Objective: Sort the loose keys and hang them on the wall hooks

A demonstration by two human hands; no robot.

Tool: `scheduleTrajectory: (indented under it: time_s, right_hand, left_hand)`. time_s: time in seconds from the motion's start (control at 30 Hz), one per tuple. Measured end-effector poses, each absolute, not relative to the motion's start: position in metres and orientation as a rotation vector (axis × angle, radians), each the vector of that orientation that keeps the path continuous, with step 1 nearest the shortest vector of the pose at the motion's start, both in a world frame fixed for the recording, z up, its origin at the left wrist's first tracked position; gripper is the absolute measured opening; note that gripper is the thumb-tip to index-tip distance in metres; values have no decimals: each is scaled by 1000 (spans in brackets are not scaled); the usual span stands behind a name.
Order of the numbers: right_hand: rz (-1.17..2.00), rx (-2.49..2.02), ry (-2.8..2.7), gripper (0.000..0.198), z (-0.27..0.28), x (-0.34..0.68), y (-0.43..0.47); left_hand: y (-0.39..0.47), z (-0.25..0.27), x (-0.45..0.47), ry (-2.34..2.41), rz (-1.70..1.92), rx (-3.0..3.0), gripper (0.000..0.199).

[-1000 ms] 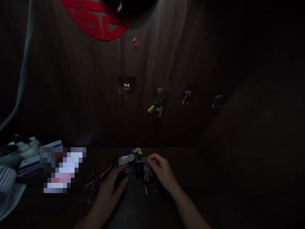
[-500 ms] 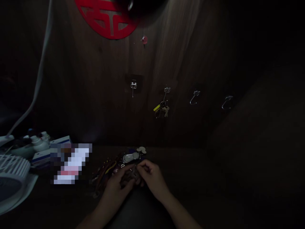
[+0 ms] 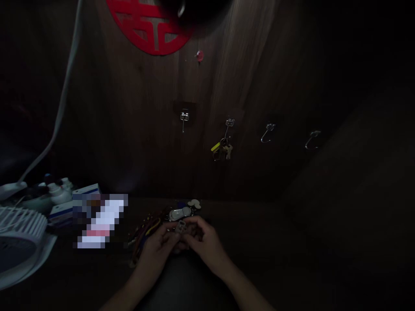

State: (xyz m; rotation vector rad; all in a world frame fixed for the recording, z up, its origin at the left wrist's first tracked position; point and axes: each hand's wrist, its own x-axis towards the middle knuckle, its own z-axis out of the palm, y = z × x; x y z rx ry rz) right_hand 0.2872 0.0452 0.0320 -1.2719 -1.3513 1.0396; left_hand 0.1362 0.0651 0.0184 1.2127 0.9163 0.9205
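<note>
My left hand [image 3: 158, 248] and my right hand [image 3: 206, 242] meet low in the middle of the view, fingers closed in a pinch. Between their fingertips is a small grey piece with an opening in it [image 3: 181, 226]; it looks like metal, but its exact kind is too dark to tell. Just beyond my fingers lies a silvery, long rounded item [image 3: 180, 213], with a pale rounded piece [image 3: 194, 203] behind it. A heap of dark cords or straps [image 3: 147, 226], with some yellow, lies beside my left hand and is partly hidden by it.
On the dark wood wall are several metal hooks [image 3: 268, 133]; one carries a bunch of keys [image 3: 227, 151] with a yellow tag. Higher up hangs a red round cutout [image 3: 145, 36]. At left stand a white slatted appliance [image 3: 24, 224], small bottles [image 3: 59, 194] and boxes [image 3: 86, 190].
My fingers have turned the small grey piece, so its opening now shows upright above my fingertips. My right fingertips have lowered a little. The whole view has shifted slightly.
</note>
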Motion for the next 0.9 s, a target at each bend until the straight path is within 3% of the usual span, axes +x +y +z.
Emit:
scheduleTrajectory:
  time_s: [0.13,0.3,0.7,0.9]
  right_hand:
    - [959,-1274,-1349,26,30,290,46]
    - [838,-1199,-1398,11,30,297,46]
    - [776,-1145,-1320,7,32,301,45]
    - [671,-1188,-1434,12,28,301,46]
  left_hand:
    - [65,19,136,946,916,1167,42]
    - [68,18,136,912,880,1108,48]
    - [62,30,136,937,776,1261,40]
    - [57,41,138,969,763,1337,47]
